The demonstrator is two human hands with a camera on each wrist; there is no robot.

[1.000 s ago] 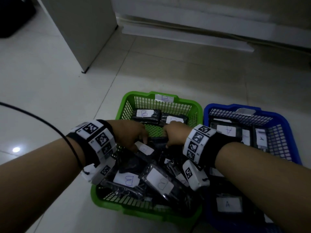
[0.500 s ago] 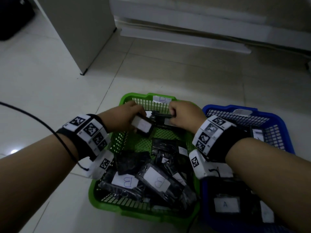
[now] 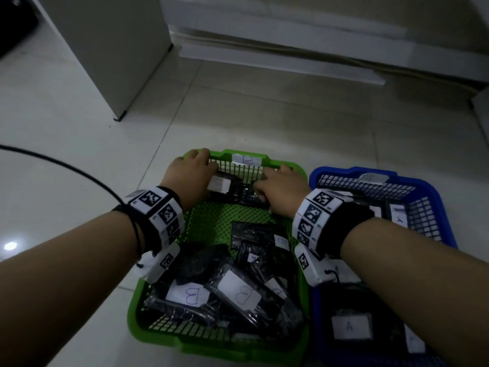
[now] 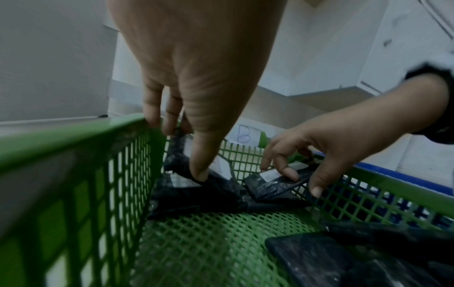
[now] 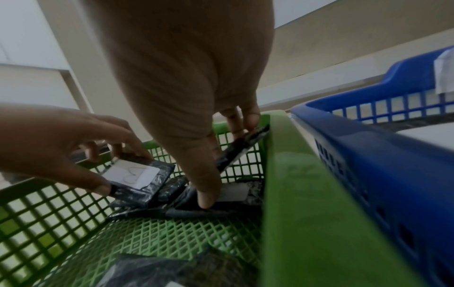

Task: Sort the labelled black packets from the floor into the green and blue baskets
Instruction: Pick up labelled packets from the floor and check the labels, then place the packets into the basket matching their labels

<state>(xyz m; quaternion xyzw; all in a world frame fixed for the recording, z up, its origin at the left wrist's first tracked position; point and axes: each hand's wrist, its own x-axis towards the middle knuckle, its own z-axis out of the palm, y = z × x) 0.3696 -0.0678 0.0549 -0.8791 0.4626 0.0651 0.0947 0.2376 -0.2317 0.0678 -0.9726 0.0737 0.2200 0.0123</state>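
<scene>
On the floor [image 3: 79, 107] at your 12 o'clock no loose packet shows in any view, so I judge the sorting near its end; what lies outside the head view cannot be confirmed.

The green basket [image 3: 169, 332] carries a paper tag marked B [image 3: 247, 160] on its far rim. At its 6 o'clock end lies a heap of black packets [image 3: 238, 292], and every label I can read there is a B. The mesh floor at its middle is bare. At its 12 o'clock end your two hands work against the far wall.

Your left hand [image 3: 189, 173] grasps a labelled packet [image 3: 222, 185], thumb on its near edge and fingers over its far edge at the rim; the right wrist view shows the label as a B, and the packet is tilted, not yet flat. Your right hand [image 3: 280, 189] pinches a second packet [image 5: 230, 192] in the corner by the right wall; its label I cannot read. A third packet [image 5: 242, 148] leans on edge against the far mesh behind your right fingers.

The blue basket [image 3: 447, 221], touching the green one at 3 o'clock, holds packets [image 3: 349, 327] labelled A, as far as legible; its rim tag [image 3: 373, 178] is unreadable.

Remaining, in my judgement: lay these packets flat and let go.
</scene>
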